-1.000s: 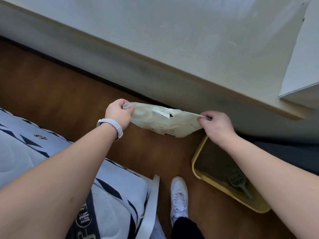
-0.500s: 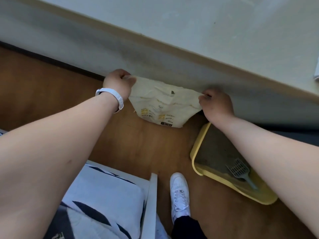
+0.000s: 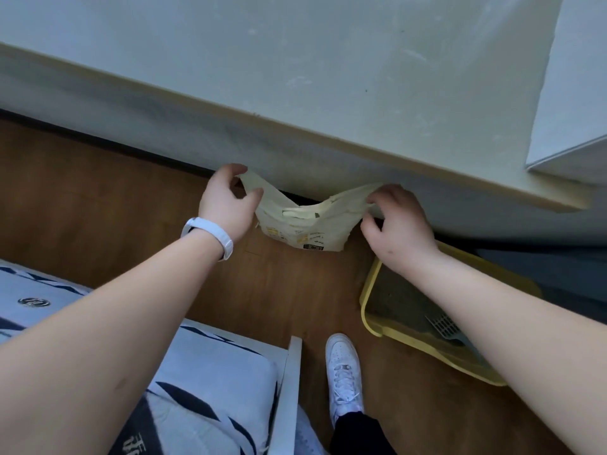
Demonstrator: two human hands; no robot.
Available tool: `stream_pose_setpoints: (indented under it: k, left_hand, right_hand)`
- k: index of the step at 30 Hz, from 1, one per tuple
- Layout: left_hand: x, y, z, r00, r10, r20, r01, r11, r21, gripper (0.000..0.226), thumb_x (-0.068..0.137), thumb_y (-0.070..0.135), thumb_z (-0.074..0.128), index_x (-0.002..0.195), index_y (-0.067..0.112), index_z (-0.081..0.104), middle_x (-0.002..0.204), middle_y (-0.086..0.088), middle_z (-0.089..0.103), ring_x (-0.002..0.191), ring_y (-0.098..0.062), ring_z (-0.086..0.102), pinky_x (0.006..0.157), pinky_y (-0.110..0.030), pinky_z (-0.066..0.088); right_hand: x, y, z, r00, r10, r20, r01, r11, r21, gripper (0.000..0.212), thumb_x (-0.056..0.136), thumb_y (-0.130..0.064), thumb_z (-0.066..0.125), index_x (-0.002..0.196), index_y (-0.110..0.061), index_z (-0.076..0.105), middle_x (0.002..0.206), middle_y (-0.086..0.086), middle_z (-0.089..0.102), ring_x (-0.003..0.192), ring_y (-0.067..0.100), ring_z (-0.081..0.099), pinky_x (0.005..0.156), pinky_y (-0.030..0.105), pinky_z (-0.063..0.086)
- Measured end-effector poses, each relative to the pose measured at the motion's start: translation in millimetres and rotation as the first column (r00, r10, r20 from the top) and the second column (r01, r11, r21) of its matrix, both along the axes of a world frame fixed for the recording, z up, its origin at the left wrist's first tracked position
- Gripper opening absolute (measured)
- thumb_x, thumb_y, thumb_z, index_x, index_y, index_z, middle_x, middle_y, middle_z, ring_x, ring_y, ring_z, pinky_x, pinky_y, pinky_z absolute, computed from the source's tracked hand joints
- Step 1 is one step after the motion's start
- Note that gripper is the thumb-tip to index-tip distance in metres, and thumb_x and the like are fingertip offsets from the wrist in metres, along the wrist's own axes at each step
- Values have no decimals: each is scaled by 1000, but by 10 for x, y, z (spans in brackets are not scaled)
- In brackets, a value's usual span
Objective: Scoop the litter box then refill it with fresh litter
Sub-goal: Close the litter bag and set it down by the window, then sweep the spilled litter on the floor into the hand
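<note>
Slackened since earlier into a dip along its top, litter bag [image 3: 305,229] pinched at both upper corners by left hand [image 3: 226,200] and right hand [image 3: 399,228], held above floor [image 3: 131,198] beside yellow litter box [image 3: 369,310], scoop [image 3: 446,327] laid inside.

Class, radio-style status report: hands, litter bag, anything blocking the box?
Left hand, right hand: each pinching a top corner of litter bag. Litter box on floor, scoop lying inside. Right forearm crosses over it.
</note>
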State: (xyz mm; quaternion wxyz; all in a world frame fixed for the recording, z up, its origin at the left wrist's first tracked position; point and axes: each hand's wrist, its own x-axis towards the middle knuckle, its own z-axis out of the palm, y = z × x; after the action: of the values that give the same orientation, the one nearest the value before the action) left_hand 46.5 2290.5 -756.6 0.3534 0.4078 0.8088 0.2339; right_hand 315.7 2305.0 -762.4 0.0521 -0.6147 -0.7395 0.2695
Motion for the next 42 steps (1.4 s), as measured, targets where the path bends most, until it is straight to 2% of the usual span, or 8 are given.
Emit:
stream_pose_setpoints:
  k: [5, 11, 13, 17, 22, 30, 36, 42]
  left_hand:
    - [90, -334, 290, 996, -87, -27, 88, 996, 21, 46, 91, 30, 63, 134, 24, 50, 135, 10, 51, 116, 2, 40, 97, -23, 34]
    - [250, -805, 392, 957, -287, -47, 288, 957, 18, 50, 91, 28, 63, 139, 23, 47, 146, 7, 44, 127, 0, 37, 103, -21, 30]
    - [269, -988, 379, 907, -393, -155, 397, 918, 0, 53, 91, 34, 62, 141, 22, 46, 150, 4, 42, 136, -10, 37, 107, -26, 31]
    - [301, -1396, 412, 724, -569, -391, 560, 815, -148, 66, 89, 57, 46, 147, 27, 39, 155, -1, 35, 143, -22, 30, 113, -41, 30]
    - [341, -2005, 753, 621, -622, -478, 612, 765, -200, 63, 92, 57, 44, 148, 30, 35, 158, -1, 29, 145, -23, 25, 115, -42, 27]
    - [409, -2854, 1301, 690, -587, -424, 593, 794, -134, 73, 82, 63, 27, 140, 24, 49, 151, -3, 41, 140, -23, 36, 110, -44, 35]
    - [752, -3236, 1262, 758, -557, -339, 574, 817, -59, 61, 84, 51, 39, 131, 18, 58, 143, -8, 51, 132, -27, 45, 106, -45, 38]
    - [1238, -3508, 1047, 667, -659, -349, 681, 729, -74, 61, 85, 54, 43, 133, 19, 56, 140, -10, 53, 129, -29, 48, 104, -49, 43]
  right_hand:
    - [40, -183, 199, 994, 106, 11, -106, 994, -24, 37, 93, -32, 52, 126, -16, 60, 128, 1, 57, 120, 21, 49, 102, 38, 43]
    - [142, -462, 408, 970, 208, 126, -212, 977, 21, 43, 92, -37, 52, 131, -17, 57, 133, 3, 55, 123, 24, 48, 100, 42, 45]
    - [171, -599, 456, 964, 216, 156, -225, 974, 38, 44, 92, -37, 54, 130, -15, 57, 134, 6, 55, 125, 26, 48, 101, 43, 44]
    - [214, -1010, 584, 953, 221, 205, -241, 968, 74, 47, 89, -40, 55, 126, -13, 61, 130, 9, 58, 120, 29, 53, 95, 43, 47]
    - [184, -1716, 908, 959, 176, 222, -195, 978, 68, 48, 88, -43, 54, 125, -14, 60, 132, 7, 57, 120, 28, 52, 96, 43, 45]
    - [320, -2727, 1407, 977, 74, 201, -88, 995, 57, 54, 83, -46, 45, 120, -12, 65, 125, 9, 61, 110, 31, 58, 89, 45, 51]
    - [744, -3296, 1535, 960, 58, 274, -54, 998, -20, 49, 92, -45, 49, 133, -19, 55, 136, 2, 53, 123, 23, 50, 99, 41, 44]
    - [1200, -3662, 1451, 949, 20, 314, 0, 998, -65, 49, 93, -46, 48, 133, -19, 54, 131, 0, 53, 120, 22, 50, 99, 39, 44]
